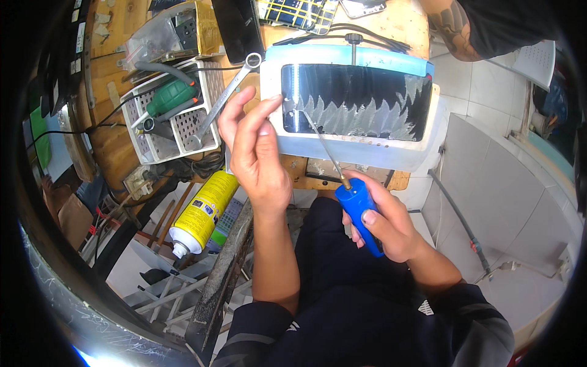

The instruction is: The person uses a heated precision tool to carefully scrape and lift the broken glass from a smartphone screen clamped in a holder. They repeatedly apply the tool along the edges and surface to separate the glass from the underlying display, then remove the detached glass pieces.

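Observation:
A dark phone screen (361, 79) lies on a blue and white machine (367, 158). Ragged grey, leaf-shaped patches of residue cover its lower and right parts. My right hand (391, 226) is wrapped around a blue-bodied glue remover (359, 211), thumb on its side. From it a long thin metal shaft slants up and left, its tip over the left part of the screen. My left hand (260, 153) is open, palm turned up, fingers extended. Its index fingertip is at the screen's left edge, perhaps touching. Behind these fingers lies a combination wrench (229, 95).
A white plastic basket (194, 136) on the left holds a green bottle (171, 98) and tools. Below it leans a yellow spray can (205, 211). Another person's tattooed arm (451, 27) reaches in at upper right. Cables and phone parts lie behind the machine.

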`<state>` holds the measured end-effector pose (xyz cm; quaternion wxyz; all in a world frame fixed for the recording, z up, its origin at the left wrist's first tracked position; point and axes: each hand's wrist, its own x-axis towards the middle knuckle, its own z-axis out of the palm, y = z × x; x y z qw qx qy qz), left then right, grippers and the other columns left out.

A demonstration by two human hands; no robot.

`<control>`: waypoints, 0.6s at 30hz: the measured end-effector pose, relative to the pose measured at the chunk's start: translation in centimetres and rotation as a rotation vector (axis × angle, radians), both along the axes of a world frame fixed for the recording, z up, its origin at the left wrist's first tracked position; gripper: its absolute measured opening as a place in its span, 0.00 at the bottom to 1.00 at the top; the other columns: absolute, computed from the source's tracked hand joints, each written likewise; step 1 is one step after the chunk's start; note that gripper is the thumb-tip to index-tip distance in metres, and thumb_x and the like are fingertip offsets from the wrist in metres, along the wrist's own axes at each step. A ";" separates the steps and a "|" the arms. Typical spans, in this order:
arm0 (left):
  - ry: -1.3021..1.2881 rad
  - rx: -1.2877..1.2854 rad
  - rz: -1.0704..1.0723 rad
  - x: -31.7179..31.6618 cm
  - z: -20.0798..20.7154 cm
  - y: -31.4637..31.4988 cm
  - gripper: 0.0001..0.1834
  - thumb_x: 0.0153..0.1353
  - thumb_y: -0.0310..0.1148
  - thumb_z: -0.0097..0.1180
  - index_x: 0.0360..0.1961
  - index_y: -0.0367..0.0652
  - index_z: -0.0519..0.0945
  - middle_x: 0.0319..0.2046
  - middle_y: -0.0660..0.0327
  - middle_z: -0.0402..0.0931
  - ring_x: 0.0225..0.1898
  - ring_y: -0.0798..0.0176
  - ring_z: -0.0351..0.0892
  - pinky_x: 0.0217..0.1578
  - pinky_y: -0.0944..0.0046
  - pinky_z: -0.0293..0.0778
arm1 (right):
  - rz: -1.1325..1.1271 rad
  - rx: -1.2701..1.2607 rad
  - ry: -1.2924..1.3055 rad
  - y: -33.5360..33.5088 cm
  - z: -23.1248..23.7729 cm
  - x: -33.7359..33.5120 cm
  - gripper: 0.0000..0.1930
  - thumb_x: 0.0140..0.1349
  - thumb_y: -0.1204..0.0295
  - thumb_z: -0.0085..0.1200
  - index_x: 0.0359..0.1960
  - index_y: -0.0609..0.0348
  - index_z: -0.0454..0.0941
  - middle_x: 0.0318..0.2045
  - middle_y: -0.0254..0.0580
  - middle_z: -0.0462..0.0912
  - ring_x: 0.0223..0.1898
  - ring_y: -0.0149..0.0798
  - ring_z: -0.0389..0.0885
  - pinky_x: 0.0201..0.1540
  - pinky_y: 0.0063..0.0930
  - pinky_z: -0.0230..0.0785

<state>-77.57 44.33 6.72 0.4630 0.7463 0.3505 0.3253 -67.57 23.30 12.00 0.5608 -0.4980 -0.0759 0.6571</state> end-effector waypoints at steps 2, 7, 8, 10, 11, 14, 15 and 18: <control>0.016 0.072 0.072 0.2 0.3 -0.5 0.14 0.77 0.27 0.52 0.57 0.32 0.81 0.64 0.49 0.72 0.65 0.58 0.73 0.69 0.57 0.64 | 0.004 0.016 -0.029 -0.2 0.2 -0.2 0.33 0.78 0.61 0.47 0.79 0.63 0.56 0.41 0.46 0.81 0.32 0.30 0.80 0.37 0.26 0.76; -0.066 -0.077 0.422 -1.1 2.8 -3.4 0.12 0.79 0.31 0.52 0.52 0.32 0.80 0.43 0.59 0.79 0.43 0.68 0.76 0.49 0.65 0.73 | 0.083 0.067 -0.039 -0.1 0.3 -0.2 0.33 0.78 0.61 0.47 0.78 0.65 0.56 0.42 0.46 0.82 0.32 0.31 0.81 0.37 0.27 0.76; 0.016 -0.103 0.281 -1.8 3.4 -4.1 0.12 0.79 0.32 0.53 0.49 0.33 0.80 0.40 0.60 0.78 0.40 0.69 0.75 0.44 0.67 0.72 | 0.137 0.090 -0.063 0.0 0.2 -0.1 0.33 0.78 0.61 0.47 0.78 0.65 0.56 0.43 0.48 0.82 0.33 0.34 0.82 0.39 0.28 0.76; 0.019 -0.288 0.132 -2.8 4.3 -4.9 0.13 0.79 0.35 0.53 0.45 0.34 0.80 0.36 0.61 0.77 0.35 0.71 0.72 0.37 0.69 0.69 | 0.242 0.123 -0.071 0.2 0.3 -0.2 0.33 0.79 0.60 0.47 0.78 0.66 0.56 0.46 0.52 0.82 0.36 0.40 0.84 0.42 0.32 0.77; -0.060 -0.449 0.125 -3.2 4.7 -5.0 0.13 0.79 0.35 0.53 0.42 0.34 0.80 0.35 0.62 0.76 0.34 0.72 0.71 0.35 0.70 0.67 | 0.259 0.152 -0.074 0.4 0.3 -0.4 0.33 0.79 0.60 0.47 0.78 0.66 0.55 0.47 0.54 0.82 0.38 0.44 0.84 0.44 0.35 0.77; -0.282 -0.642 0.176 -3.0 5.6 -3.9 0.15 0.80 0.39 0.53 0.37 0.39 0.75 0.31 0.65 0.73 0.29 0.73 0.66 0.29 0.72 0.62 | 0.299 0.217 -0.064 0.5 0.8 -0.7 0.34 0.79 0.60 0.48 0.78 0.67 0.54 0.55 0.62 0.80 0.48 0.58 0.84 0.55 0.43 0.75; -0.309 -0.645 0.135 -2.5 5.9 -3.3 0.15 0.80 0.39 0.53 0.36 0.40 0.74 0.30 0.65 0.71 0.29 0.72 0.66 0.29 0.71 0.63 | 0.299 0.262 -0.132 0.4 0.9 -0.7 0.34 0.79 0.60 0.48 0.78 0.67 0.54 0.55 0.62 0.80 0.49 0.59 0.84 0.55 0.43 0.75; -0.667 -0.632 0.424 -0.7 6.2 -1.1 0.15 0.81 0.42 0.50 0.36 0.45 0.71 0.29 0.67 0.63 0.33 0.69 0.67 0.30 0.68 0.66 | 0.313 0.274 -0.147 0.0 1.3 -0.1 0.32 0.80 0.62 0.45 0.79 0.64 0.54 0.51 0.57 0.81 0.43 0.50 0.85 0.50 0.39 0.77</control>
